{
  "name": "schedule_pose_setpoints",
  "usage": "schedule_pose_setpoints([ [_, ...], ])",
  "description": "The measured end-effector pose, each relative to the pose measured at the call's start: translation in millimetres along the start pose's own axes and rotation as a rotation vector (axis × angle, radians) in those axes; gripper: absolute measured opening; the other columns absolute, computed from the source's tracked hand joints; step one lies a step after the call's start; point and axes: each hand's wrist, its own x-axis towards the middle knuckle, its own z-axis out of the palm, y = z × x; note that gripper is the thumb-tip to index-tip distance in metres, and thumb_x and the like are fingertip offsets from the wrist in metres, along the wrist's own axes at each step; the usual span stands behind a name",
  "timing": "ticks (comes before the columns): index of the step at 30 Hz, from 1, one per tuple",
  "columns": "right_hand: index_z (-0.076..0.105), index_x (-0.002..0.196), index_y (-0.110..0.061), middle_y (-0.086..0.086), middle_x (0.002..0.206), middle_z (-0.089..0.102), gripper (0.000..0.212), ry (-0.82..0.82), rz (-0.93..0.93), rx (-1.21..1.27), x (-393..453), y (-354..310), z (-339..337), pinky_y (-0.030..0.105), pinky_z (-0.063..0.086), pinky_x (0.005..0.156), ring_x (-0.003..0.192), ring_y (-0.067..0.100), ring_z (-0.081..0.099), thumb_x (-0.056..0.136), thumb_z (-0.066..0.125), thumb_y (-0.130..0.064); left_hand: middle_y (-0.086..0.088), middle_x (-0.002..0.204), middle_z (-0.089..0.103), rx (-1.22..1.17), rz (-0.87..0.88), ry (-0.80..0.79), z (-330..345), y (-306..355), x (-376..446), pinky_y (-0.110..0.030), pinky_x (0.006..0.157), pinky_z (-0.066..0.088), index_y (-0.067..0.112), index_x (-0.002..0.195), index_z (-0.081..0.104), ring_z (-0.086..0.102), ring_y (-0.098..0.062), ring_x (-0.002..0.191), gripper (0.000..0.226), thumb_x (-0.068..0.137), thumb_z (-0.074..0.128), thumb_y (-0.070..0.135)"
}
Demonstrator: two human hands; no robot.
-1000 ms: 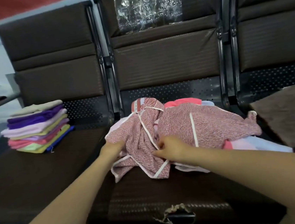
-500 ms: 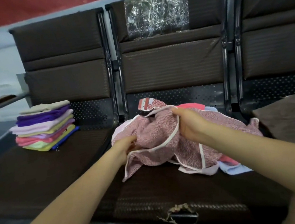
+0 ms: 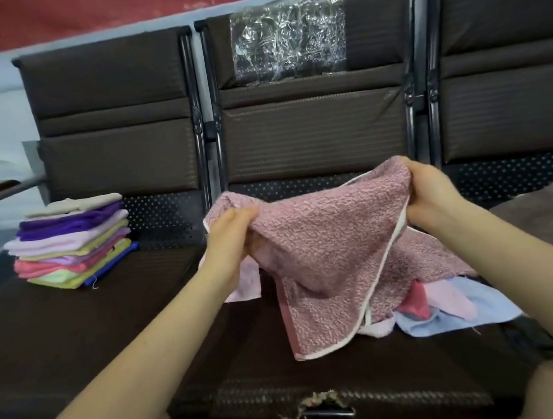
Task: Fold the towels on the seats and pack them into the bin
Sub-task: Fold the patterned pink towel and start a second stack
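**Pink towel lifted off pile, ready to spread**

Row of dark brown padded seats against a pale wall, red strip at top; middle seat's front edge is torn. Stack of folded towels sits on the left seat, back corner. No bin in view.

Left hand grips one bunched top corner of the pink towel, fingers curled round the cloth. Right hand pinches the opposite top edge near the white trim. Towel hangs between both hands above the middle seat, lower part draping onto the loose pile of pink, red and blue cloths beneath.

Judgement for this step: find the true corners, since the left side is wadded, not held by the corner; pull hands apart until the top edge is taut, shake once, then lay flat on bare seat before folding. Risk: dragging pile cloths along.

Orientation: held edge runs roughly left-right, slightly higher at the right; towel's long axis cannot be told while crumpled.
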Motion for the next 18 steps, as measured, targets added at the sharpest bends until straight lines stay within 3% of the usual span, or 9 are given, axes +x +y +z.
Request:
schedule_pose_setpoints([
  [2,0.065,0.089,-0.002,0.019,0.098,0.07,0.01,0.094,0.028,-0.094,13.1,13.6,-20.2,0.045,0.056,0.086,0.09,0.029,0.069,0.085,0.058,-0.009,-0.002,0.065,0.051,0.3,-0.004,-0.029,0.1,-15.7,-0.2,-0.029,0.062,0.045,0.014,0.07,0.049,0.053,-0.016,0.063,0.028,0.092,0.061,0.026],
  [5,0.06,0.083,-0.006,0.006,0.059,0.068,0.016,0.118,0.097,-0.313,10.5,37.3,-37.6,0.027,0.054,0.059,0.054,0.015,0.066,0.094,0.049,-0.008,-0.006,0.071,0.061,0.515,-0.026,-0.022,-11.5,-29.5,7.4,-0.035,0.072,0.05,0.009,0.071,0.06,0.057,-0.019,0.068,0.031,0.091,0.062,0.032],
  [6,0.06,0.085,-0.007,0.005,0.058,0.067,0.013,0.08,0.138,-0.427,7.9,45.2,-40.7,0.026,0.051,0.055,0.051,0.015,0.065,0.094,0.051,-0.009,-0.004,0.071,0.061,0.567,0.002,0.013,-19.5,-31.1,11.1,-0.035,0.073,0.05,0.01,0.072,0.062,0.056,-0.017,0.068,0.029,0.09,0.063,0.033],
  [8,0.063,0.096,-0.007,0.007,0.073,0.072,0.011,-0.048,0.201,-0.663,5.2,56.2,-45.5,0.028,0.055,0.063,0.064,0.019,0.069,0.091,0.062,-0.016,0.001,0.074,0.06,0.722,0.08,0.051,-36.4,-32.3,18.6,-0.03,0.069,0.045,0.01,0.079,0.064,0.055,-0.013,0.07,0.025,0.088,0.065,0.033],
  [11,0.064,0.114,-0.013,0.007,0.107,0.072,0.058,-0.151,0.238,-0.957,1.6,56.3,-48.5,0.04,0.053,0.093,0.099,0.026,0.067,0.07,0.08,-0.048,0.007,0.086,0.06,0.772,-0.004,0.036,-55.2,-40.2,29.7,-0.035,0.08,0.051,0.015,0.091,0.064,0.058,-0.016,0.088,0.023,0.089,0.063,0.037],
  [14,0.061,0.118,-0.012,0.008,0.115,0.068,0.073,-0.306,0.342,-1.043,-16.8,51.2,-52.1,0.039,0.057,0.084,0.106,0.031,0.065,0.061,0.084,-0.05,-0.002,0.1,0.063,0.729,-0.189,-0.112,-57.0,-53.0,34.4,-0.037,0.09,0.049,0.018,0.1,0.063,0.058,-0.022,0.097,0.024,0.093,0.057,0.04],
  [16,0.063,0.117,-0.008,0.015,0.112,0.07,0.066,-0.424,0.382,-1.112,-30.2,50.7,-57.8,0.042,0.057,0.087,0.104,0.037,0.065,0.066,0.083,-0.045,-0.009,0.122,0.062,0.771,-0.256,-0.23,-48.6,-62.4,34.1,-0.031,0.094,0.043,0.017,0.114,0.065,0.057,-0.025,0.11,0.036,0.096,0.049,0.044],
  [18,0.067,0.107,-0.008,0.01,0.098,0.074,0.042,-0.495,0.318,-1.159,-43.1,52.3,-63.0,0.036,0.058,0.083,0.089,0.028,0.07,0.079,0.076,-0.038,-0.01,0.134,0.055,0.84,-0.296,-0.277,-37.2,-67.7,31.0,-0.025,0.093,0.037,0.01,0.128,0.058,0.053,-0.025,0.121,0.049,0.099,0.041,0.045],
])
